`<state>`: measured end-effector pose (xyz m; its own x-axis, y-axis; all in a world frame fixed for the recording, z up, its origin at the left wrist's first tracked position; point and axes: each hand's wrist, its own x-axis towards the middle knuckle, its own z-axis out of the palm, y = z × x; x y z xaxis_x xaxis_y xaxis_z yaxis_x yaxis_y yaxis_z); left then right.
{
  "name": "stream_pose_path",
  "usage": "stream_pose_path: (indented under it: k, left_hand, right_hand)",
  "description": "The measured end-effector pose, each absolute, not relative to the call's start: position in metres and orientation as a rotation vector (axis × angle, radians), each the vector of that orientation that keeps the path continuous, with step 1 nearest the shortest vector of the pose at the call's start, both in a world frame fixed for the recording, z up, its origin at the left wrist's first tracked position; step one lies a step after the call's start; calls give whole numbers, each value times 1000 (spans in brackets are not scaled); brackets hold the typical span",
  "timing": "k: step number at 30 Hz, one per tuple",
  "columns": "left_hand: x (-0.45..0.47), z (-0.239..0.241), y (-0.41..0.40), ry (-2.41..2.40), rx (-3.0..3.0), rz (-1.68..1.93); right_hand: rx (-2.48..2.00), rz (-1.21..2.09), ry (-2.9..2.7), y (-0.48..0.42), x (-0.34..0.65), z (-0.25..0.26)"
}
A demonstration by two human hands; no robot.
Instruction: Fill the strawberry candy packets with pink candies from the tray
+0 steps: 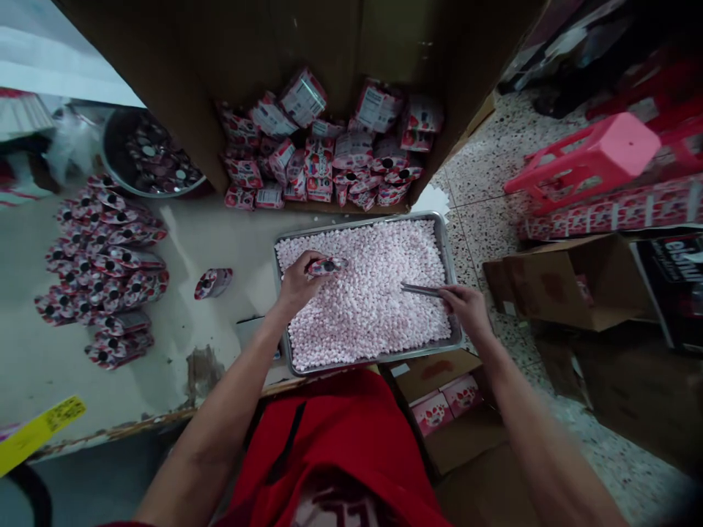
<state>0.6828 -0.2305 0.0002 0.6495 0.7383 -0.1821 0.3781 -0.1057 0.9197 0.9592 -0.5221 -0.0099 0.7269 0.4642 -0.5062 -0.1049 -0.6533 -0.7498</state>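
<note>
A metal tray full of small pale pink pellets lies in front of me. My left hand is closed around a small printed packet, pink and red with a dark opening, held over the tray's left part. In my right hand is a pair of tweezers, gripped at the tray's right rim. Their tips point left, at or just above the pellets. Another such packet lies by itself on the table left of the tray.
Many similar packets stand clustered on the table at left. A metal pot holds small round items. Behind the tray, a large cardboard box contains piled packets. A pink stool and cardboard boxes are at right.
</note>
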Motion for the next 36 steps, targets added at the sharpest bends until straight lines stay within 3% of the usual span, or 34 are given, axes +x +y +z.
stream_pose_path:
  k: [3, 6, 13, 19, 25, 30, 33, 36]
  left_hand:
    - [683, -4, -236, 883, 1486, 412]
    - [683, -11, -241, 891, 1237, 446]
    - [698, -4, -243, 869, 1379, 338]
    - [708, 19, -248, 943, 1773, 292]
    - [701, 24, -249, 935, 1845, 231]
    - [695, 18, -244, 941, 1810, 243]
    - [685, 11, -238, 953, 1704, 276]
    - [662, 1, -223, 974, 1578, 369]
  right_hand:
    - [-1888, 1090, -246, -481, 938, -47]
    - [-1786, 1166, -225, -465, 931, -50]
    - [-1699, 1200, -182, -494, 956, 18]
    - [-1647, 1225, -294, -450, 949, 55]
    - [-1938, 1041, -687, -402, 931, 102]
    - [-2144, 701, -1189, -372, 894, 145]
    - [-2140, 715, -1191, -367, 883, 154]
    - [-2154, 892, -846, -395, 899, 139]
